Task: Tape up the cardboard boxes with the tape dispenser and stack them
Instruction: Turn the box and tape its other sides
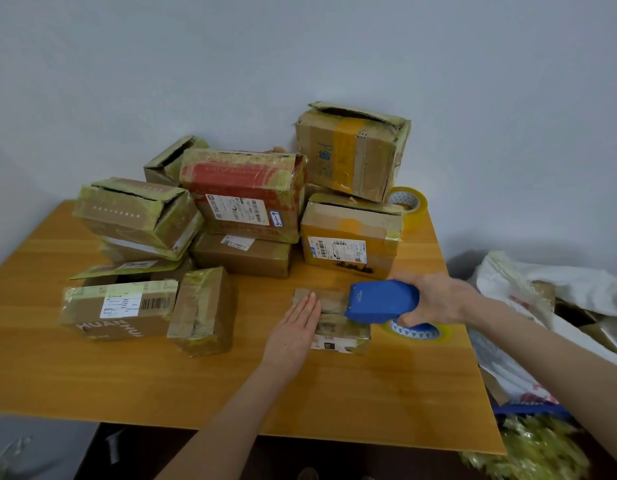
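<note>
The small box (335,327) lies flat on the table (127,375), with the heap of other boxes (244,188) behind it. The left hand (295,330) rests on the small box's left half, fingers straight and together, pressing down. The right hand (438,301) curls round the blue tape dispenser (381,301), which sits on the small box's right half. Likely best: keep the palm firm so the small box cannot slide, draw the dispenser straight along the seam, and carry tape over the edge before cutting.

Light: soft, even, slightly dim; faint shadows. Your view bows at the tabletop (369,393) edges; blur past its near right corner.
</note>
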